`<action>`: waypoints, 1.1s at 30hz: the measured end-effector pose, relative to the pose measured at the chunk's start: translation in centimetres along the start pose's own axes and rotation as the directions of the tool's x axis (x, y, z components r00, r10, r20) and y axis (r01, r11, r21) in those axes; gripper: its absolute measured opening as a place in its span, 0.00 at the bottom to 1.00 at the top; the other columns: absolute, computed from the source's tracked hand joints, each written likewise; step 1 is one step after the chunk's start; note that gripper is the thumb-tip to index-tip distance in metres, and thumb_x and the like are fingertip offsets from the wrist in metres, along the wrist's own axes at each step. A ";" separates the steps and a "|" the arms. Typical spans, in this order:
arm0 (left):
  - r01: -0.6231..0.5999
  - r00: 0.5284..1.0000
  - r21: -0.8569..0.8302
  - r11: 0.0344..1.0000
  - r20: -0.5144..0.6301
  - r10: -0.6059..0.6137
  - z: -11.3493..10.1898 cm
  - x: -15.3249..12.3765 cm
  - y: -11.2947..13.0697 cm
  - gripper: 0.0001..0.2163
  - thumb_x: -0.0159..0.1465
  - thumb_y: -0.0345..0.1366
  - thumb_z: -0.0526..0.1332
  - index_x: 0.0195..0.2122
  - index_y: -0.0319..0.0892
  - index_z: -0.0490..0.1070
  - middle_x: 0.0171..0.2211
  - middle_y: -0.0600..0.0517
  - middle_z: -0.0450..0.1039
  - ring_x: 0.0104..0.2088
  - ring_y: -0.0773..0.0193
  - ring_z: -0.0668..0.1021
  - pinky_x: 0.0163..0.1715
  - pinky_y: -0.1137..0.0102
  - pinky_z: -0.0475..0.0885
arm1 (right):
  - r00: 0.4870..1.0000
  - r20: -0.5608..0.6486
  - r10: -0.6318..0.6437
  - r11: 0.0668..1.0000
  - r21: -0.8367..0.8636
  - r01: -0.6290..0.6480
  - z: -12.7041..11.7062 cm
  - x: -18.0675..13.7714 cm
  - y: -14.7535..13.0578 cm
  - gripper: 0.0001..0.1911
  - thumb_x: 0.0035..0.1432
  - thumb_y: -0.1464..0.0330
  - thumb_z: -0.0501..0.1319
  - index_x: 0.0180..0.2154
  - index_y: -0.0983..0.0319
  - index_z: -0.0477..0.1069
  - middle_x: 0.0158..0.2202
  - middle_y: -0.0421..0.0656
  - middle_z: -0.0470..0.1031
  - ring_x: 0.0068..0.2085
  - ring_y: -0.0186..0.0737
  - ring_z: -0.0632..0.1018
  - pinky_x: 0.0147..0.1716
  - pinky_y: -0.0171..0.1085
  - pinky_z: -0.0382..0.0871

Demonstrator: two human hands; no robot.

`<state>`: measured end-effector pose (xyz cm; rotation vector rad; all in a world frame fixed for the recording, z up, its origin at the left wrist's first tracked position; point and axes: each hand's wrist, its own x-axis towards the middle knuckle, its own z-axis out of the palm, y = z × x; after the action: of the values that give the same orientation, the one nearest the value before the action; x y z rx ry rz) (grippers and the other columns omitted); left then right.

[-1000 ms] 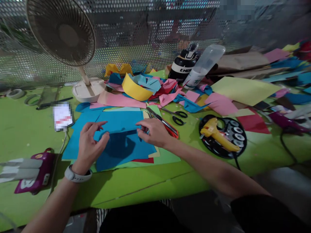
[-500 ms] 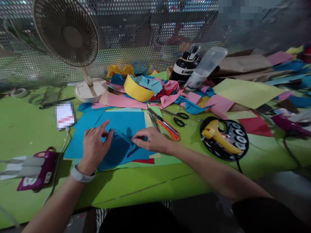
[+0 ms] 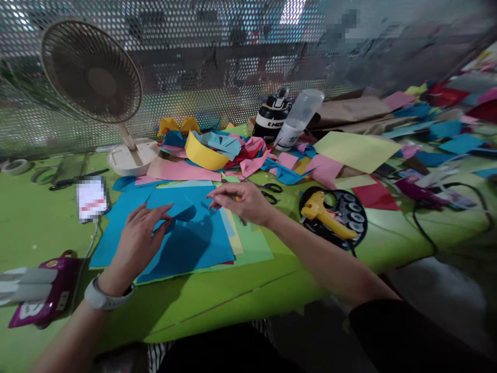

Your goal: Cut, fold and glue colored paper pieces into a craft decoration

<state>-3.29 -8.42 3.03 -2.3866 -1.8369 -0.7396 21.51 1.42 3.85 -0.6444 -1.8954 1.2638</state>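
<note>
The blue sheet (image 3: 190,243) lies flat on a small pile of coloured papers on the green table (image 3: 240,298), directly in front of the person. The left hand (image 3: 134,243) is open with the fingers stretched, and its fingertips rest on a folded corner of this sheet. The right hand (image 3: 243,202) is over the far edge of the sheet, fingers half curled and thumb close to the forefinger. Whether it pinches the paper or only hovers, I cannot tell.

I think the fold may come out crooked. Only fingertips hold the sheet, and it lies on other smooth papers, so it can slide. The fan (image 3: 91,72) could also lift the loose corner (whether it is turning cannot be seen). The right forearm passes near the glue gun (image 3: 324,215), so a wide movement of the elbow might knock it.

By count:
- one fan
- one yellow glue gun, on one round black tray (image 3: 351,230)
- one pair of scissors (image 3: 272,190) with black handles
- two bottles (image 3: 272,116)
- two tape rolls (image 3: 16,166) at the far left
- one wristwatch (image 3: 106,299) on the left wrist
</note>
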 end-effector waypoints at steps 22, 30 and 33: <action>-0.335 0.919 0.054 0.941 0.240 0.314 3.3 -1.7 4.7 0.24 0.67 0.50 0.52 0.59 0.44 0.63 0.64 0.45 0.59 0.64 0.54 0.60 0.62 0.55 0.56 | 0.955 -0.088 0.282 0.290 -0.942 -0.172 -5.3 -3.9 3.6 0.18 0.60 0.60 0.57 0.47 0.64 0.72 0.44 0.50 0.74 0.46 0.48 0.74 0.39 0.37 0.63; -0.400 0.885 0.011 0.916 0.264 0.383 3.3 0.2 5.3 0.23 0.67 0.46 0.53 0.61 0.44 0.60 0.67 0.44 0.52 0.67 0.54 0.53 0.64 0.54 0.53 | 0.936 -0.224 0.271 0.159 -0.949 -0.273 -5.4 -3.8 3.7 0.13 0.61 0.64 0.57 0.46 0.61 0.71 0.43 0.48 0.75 0.45 0.46 0.74 0.36 0.36 0.62; -0.309 0.941 0.049 0.950 0.157 0.298 2.3 0.9 2.8 0.22 0.68 0.44 0.53 0.60 0.43 0.61 0.66 0.43 0.55 0.66 0.52 0.57 0.62 0.53 0.57 | 0.927 -0.269 0.260 0.115 -0.945 -0.307 -5.9 -4.0 3.6 0.12 0.62 0.66 0.55 0.45 0.63 0.71 0.43 0.51 0.74 0.46 0.48 0.73 0.38 0.37 0.63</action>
<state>0.22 -7.68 2.04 -2.6511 -1.4533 -0.4688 28.62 3.05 0.58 -1.7715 -2.4921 -0.1123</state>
